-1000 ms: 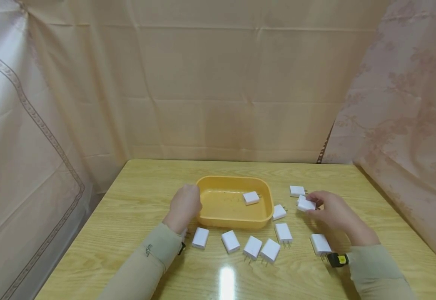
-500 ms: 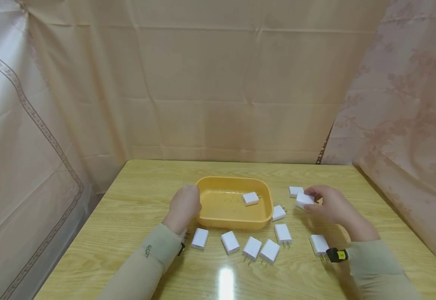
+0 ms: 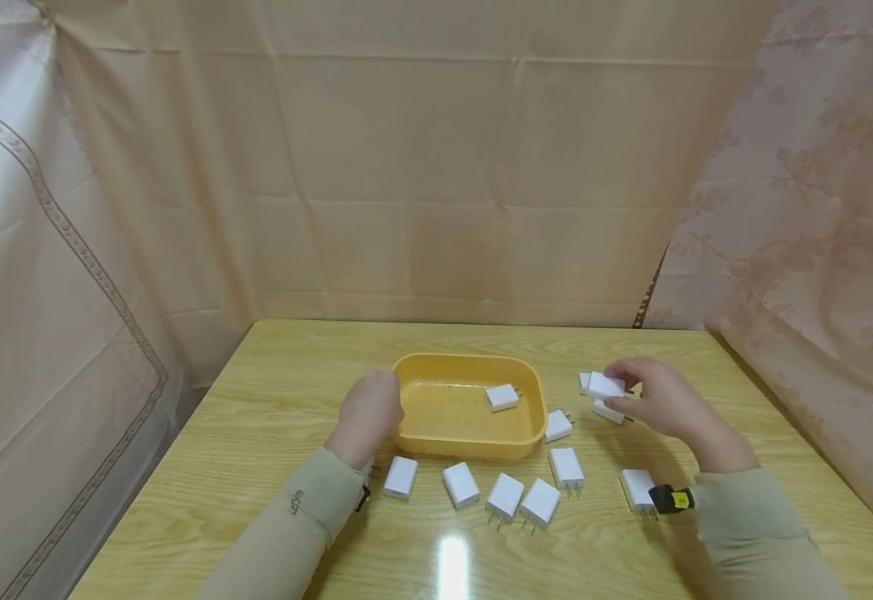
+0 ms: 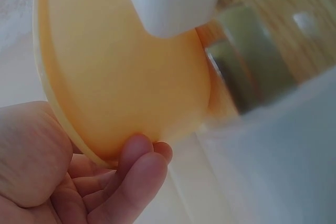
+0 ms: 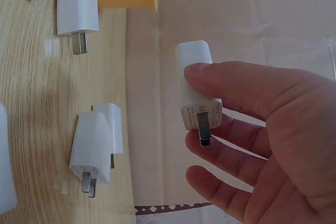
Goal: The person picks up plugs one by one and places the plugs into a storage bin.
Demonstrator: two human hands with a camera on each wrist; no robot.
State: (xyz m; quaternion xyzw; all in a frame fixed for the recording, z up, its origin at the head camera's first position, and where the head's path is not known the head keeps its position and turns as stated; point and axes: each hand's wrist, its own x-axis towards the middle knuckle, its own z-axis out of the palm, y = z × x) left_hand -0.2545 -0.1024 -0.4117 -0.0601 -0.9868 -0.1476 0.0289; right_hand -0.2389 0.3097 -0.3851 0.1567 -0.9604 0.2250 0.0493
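My left hand grips the left rim of a yellow plastic basin, with thumb and fingers pinching its edge in the left wrist view. One white charger plug lies in the basin, toward its right side. My right hand pinches another white charger plug between thumb and fingers. In the right wrist view this charger plug is held off the table, its metal prongs pointing toward the palm side. Just below it are two more charger plugs, a front one and a back one.
Several white charger plugs lie along the basin's front, including one near the left sleeve and one farther right. Another charger plug is by the right wrist. Cloth curtains enclose the wooden table behind and at both sides.
My right hand has lifted a charger plug up and slightly away from me, uncovering another that stays on the table beneath. My left hand and the basin hold still.
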